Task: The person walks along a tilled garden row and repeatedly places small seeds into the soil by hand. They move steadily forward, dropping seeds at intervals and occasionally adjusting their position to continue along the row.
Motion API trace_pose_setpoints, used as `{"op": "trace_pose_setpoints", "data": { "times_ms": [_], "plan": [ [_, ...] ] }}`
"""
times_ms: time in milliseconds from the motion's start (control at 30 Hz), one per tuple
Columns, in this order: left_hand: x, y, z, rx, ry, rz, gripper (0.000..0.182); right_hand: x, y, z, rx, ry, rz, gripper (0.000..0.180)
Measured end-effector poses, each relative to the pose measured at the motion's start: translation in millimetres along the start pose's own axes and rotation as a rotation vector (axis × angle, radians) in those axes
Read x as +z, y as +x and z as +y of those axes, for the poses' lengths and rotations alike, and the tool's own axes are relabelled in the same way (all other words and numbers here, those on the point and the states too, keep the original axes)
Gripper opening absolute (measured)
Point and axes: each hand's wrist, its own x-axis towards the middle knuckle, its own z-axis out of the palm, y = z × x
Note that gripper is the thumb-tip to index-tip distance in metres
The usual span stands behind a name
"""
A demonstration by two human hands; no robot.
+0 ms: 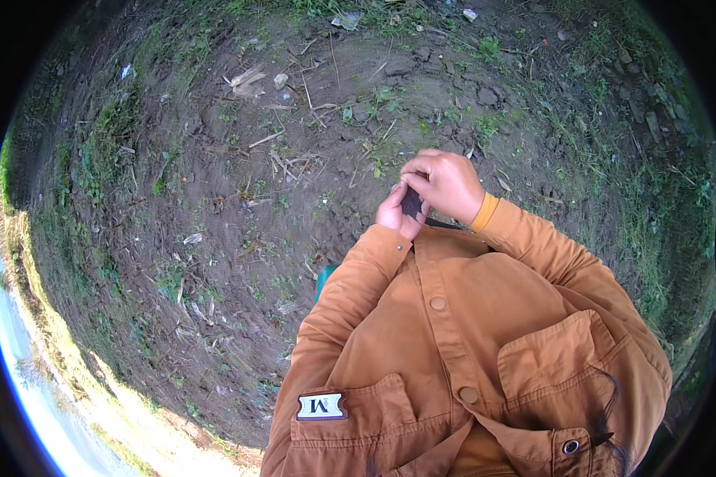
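My left hand (398,211) is cupped in front of the jacket, its thumb at the edge of a small dark, grainy mass (411,203) held between palm and fingers. Whether this is loose grains or one piece cannot be told. Over it bends my right hand (444,179), thumb and index finger drawn together beside the left thumb. Anything between those right fingertips is too small to make out. Both arms are in the sleeves of a tan-orange jacket (406,310).
Bare soil (215,167) with dry stalks, weeds and bits of litter lies around. A teal object (325,279) shows partly behind the left sleeve. Flat stones or broken pieces (638,107) lie at the upper right. Grass (638,238) grows along the right side.
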Motion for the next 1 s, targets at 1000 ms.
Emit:
{"op": "trace_pose_setpoints", "data": {
  "times_ms": [1000],
  "plan": [
    [55,38,-22,-0.147,0.177,-0.164,0.023,-10,-46,28,-0.09,-0.368,0.006,0.011]
  ]
}}
